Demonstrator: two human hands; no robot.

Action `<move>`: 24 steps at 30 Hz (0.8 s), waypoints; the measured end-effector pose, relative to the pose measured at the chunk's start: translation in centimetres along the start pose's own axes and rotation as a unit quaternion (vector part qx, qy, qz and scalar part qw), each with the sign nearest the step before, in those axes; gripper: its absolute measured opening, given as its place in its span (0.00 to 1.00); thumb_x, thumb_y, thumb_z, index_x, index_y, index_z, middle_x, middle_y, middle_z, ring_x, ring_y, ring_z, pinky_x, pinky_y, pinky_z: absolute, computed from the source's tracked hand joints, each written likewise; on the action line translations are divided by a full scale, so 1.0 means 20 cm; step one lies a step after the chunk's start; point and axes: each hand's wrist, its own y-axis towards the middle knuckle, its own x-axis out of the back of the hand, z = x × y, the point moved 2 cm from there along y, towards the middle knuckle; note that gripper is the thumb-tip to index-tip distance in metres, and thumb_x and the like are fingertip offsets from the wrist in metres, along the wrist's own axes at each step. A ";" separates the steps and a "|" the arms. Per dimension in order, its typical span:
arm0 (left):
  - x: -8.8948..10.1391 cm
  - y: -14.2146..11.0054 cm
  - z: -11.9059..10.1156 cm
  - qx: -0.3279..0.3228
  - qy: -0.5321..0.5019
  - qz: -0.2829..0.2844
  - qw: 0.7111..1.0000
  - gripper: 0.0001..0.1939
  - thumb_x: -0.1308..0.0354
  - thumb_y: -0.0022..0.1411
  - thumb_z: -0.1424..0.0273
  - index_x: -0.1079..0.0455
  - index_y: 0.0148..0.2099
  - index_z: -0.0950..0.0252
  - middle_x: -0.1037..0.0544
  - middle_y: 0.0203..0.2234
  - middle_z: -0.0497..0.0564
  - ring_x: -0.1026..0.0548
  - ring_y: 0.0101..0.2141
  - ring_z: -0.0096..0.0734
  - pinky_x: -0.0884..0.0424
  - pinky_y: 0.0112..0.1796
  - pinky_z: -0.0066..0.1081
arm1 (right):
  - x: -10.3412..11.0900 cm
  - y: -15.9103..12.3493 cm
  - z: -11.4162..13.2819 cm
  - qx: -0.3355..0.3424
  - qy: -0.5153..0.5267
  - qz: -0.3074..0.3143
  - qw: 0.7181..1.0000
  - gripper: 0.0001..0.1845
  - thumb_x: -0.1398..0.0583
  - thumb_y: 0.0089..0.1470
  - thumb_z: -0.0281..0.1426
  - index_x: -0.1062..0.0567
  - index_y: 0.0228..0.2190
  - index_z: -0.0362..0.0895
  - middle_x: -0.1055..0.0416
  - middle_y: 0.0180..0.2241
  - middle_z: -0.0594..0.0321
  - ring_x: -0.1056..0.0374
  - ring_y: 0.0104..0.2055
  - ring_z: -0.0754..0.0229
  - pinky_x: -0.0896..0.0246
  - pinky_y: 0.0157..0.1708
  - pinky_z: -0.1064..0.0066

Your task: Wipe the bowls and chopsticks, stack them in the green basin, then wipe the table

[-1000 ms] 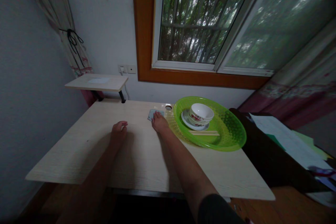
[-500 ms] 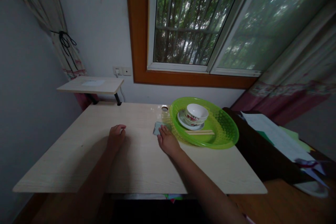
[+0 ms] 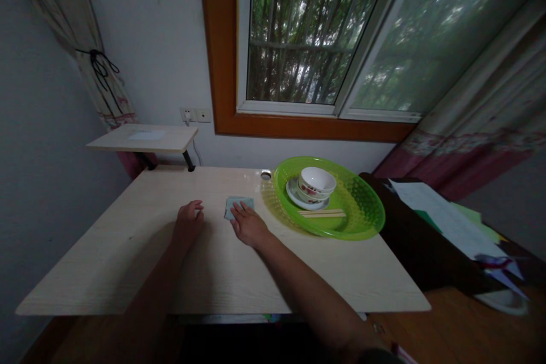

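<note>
My right hand (image 3: pixel 248 225) lies flat on a folded pale blue-green cloth (image 3: pixel 234 202), fingers stretched over it and pressing it to the light wooden table (image 3: pixel 230 273). Part of the cloth is hidden under the palm and fingers. To the left, my left hand (image 3: pixel 189 220) rests on its side on the tabletop, fingers loosely bent and apart from the thumb, with nothing in it. A green plastic basket (image 3: pixel 367 213) stands to the right of the cloth. Inside it are stacked white bowls (image 3: pixel 317 180) with a flower pattern on a white plate (image 3: pixel 294 196), and wooden chopsticks (image 3: pixel 322 213).
A small raised shelf (image 3: pixel 170 139) on black legs stands at the table's back left corner. Behind the table are a wall socket (image 3: pixel 187 114) and a wood-framed window. Papers (image 3: pixel 439 216) lie on a dark surface at the right.
My right hand has slid left across the table with the cloth beneath it, away from the basket and closer to my left hand. The left hand has hardly moved; the view has shifted slightly.
</note>
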 end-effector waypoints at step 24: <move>-0.41 0.30 -0.41 -0.250 0.128 0.227 0.932 0.26 0.46 0.71 0.57 0.33 0.66 0.60 0.30 0.65 0.60 0.32 0.64 0.49 0.39 0.64 0.51 | 0.27 -0.39 -0.26 -0.004 0.205 -0.135 0.969 0.22 0.50 0.72 0.35 0.26 0.60 0.50 0.25 0.58 0.58 0.35 0.65 0.53 0.41 0.67 0.51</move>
